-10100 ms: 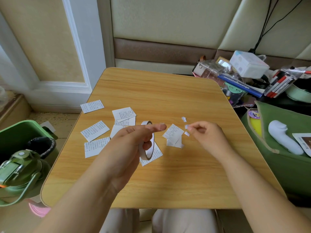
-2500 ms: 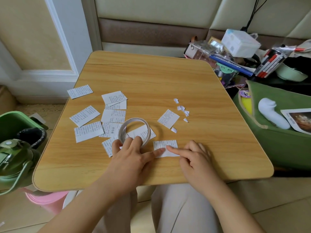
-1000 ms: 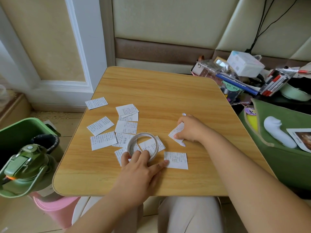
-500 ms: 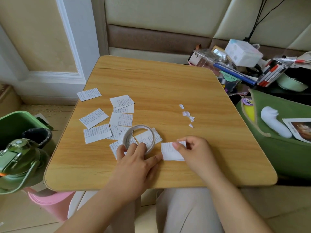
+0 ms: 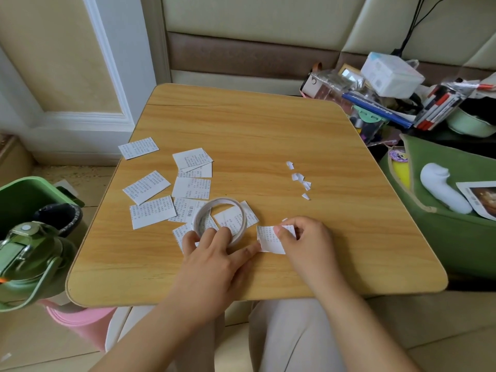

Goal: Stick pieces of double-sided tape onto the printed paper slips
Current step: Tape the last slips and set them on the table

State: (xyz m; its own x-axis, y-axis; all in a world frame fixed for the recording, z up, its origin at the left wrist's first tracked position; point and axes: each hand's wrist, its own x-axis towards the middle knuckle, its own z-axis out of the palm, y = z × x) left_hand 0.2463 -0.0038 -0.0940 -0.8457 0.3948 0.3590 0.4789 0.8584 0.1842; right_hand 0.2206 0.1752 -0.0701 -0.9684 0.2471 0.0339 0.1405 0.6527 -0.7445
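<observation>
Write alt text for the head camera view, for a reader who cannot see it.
A person's right hand pinches a printed paper slip on a wooden table while the left hand rests fingers on a roll of double-sided tape, one finger touching the slip's edge. More printed slips lie to the left, small white scraps to the right.

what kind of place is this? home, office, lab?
Most likely a home room, not a lab: a small wooden table stands against a padded wall panel, with a heap of stationery clutter and a green fabric bag beside it.
</observation>
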